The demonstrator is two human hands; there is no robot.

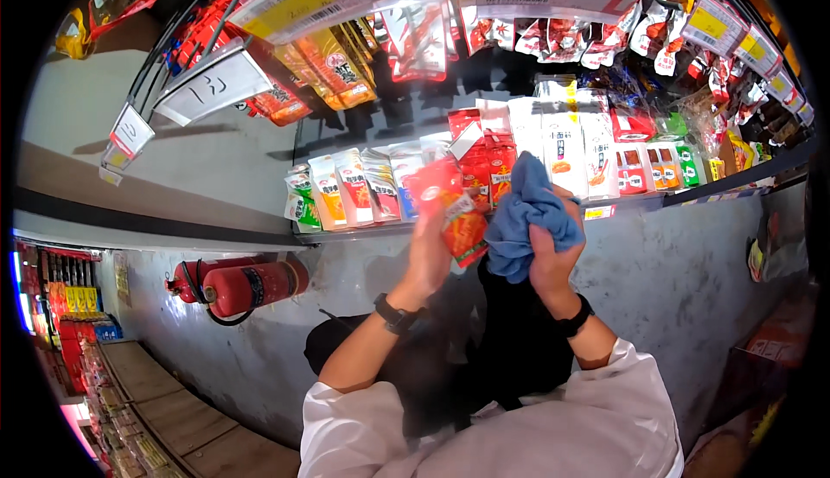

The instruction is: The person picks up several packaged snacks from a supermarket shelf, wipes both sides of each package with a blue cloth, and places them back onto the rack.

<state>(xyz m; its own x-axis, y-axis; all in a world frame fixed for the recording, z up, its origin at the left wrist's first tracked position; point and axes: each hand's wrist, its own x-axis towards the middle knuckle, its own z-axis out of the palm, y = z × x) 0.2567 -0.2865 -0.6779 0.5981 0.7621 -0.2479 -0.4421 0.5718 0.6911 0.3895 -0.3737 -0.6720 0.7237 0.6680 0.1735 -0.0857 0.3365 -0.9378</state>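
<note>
In my left hand (426,251) is a red snack packet (465,226) with an orange food picture, held in front of the shelf edge. A blurred pinkish-red packet (435,182) shows just above these fingers; whether it is in the same grip I cannot tell. My right hand (553,264) is closed round a bunched blue cloth (527,227), close to the right side of the red packet. Behind both hands stands a row of upright snack packets, among them red ones (500,167) and white ones (564,156).
Hanging snack packets (337,65) and price tags (212,85) on wire hooks overhang the shelf. Two red fire extinguishers (246,288) lie on the grey floor (657,262) at the left. Another stocked shelf (147,374) runs along the lower left.
</note>
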